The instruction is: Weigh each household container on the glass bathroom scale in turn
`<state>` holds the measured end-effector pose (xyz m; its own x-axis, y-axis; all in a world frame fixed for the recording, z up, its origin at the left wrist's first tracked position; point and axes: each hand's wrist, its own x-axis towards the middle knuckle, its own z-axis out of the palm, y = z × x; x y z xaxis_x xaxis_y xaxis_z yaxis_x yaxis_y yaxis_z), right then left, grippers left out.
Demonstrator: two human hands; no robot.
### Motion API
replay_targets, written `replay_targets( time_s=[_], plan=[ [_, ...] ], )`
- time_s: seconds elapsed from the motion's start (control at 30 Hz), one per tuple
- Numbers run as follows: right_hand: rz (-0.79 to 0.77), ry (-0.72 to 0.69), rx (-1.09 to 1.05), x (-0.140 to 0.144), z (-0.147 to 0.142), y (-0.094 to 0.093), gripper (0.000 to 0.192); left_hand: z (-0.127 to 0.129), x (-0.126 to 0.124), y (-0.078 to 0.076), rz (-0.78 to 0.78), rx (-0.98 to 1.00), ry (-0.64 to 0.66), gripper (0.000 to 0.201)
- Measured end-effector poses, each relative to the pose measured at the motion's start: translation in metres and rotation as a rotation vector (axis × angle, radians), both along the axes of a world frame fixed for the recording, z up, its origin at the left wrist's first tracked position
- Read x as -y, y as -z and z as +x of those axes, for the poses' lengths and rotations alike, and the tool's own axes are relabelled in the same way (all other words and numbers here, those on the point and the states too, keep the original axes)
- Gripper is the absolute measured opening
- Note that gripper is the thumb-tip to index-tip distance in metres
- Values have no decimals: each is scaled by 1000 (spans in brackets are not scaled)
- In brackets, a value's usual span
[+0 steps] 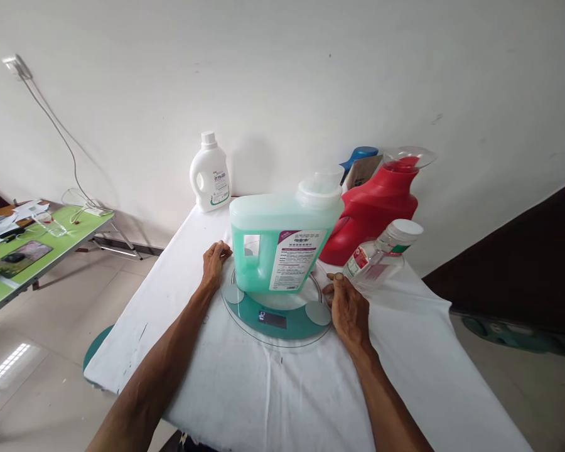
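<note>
Both hands, left hand [214, 260] and right hand [349, 309], lie open against the scale [275, 317] rim; green jug [277, 242] stands upright, long axis left-right, handle leftward.

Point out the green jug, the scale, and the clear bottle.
green jug [282, 251]: head view, on its label.
scale [272, 319]: head view, on its display.
clear bottle [376, 260]: head view, on its body, lying beside the right hand [349, 309].

Head camera looks forward and down, seemingly close, over the table [245, 402].
</note>
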<state>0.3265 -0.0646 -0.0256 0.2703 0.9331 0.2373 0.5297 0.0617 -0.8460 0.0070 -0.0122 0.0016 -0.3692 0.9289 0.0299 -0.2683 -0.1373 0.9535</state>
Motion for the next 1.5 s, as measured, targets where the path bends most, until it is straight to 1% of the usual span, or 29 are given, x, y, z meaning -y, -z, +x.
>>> replay_targets(
  time_s=[0.13, 0.27, 0.4, 0.53, 0.7, 0.83, 0.93, 1.03, 1.17, 1.33, 1.5],
  plan=[
    [32, -24, 19, -2, 2, 3, 73, 0, 0, 2, 9, -37, -8, 43],
    [54, -19, 55, -5, 4, 6, 64, -1, 0, 4, 11, -28, -2, 40],
    [49, -14, 73, -6, 3, 6, 57, -1, 0, 2, -3, -43, -6, 39],
    [49, -12, 80, -5, 2, 5, 56, 0, 2, -1, 3, -29, -12, 41],
    [14, -2, 73, -5, 1, 4, 54, 1, 2, -2, -2, -21, -11, 39],
    [36, -28, 65, -4, 1, 3, 52, 2, 3, -4, -15, -31, -19, 43],
    [23, -13, 65, -4, 0, 3, 53, 3, 5, -8, -28, -41, -26, 46],
    [4, 15, 69, -6, -2, 5, 53, 4, 6, -14, -29, -67, -26, 44],
    [28, 29, 86, -7, -4, 7, 52, 6, 8, -19, -32, -82, -28, 42],
    [47, 11, 98, -6, -3, 6, 56, 7, 9, -22, -21, -134, -35, 39],
    [44, -1, 79, -6, -1, 6, 62, 7, 8, -21, -33, -112, -43, 39]
  ],
)
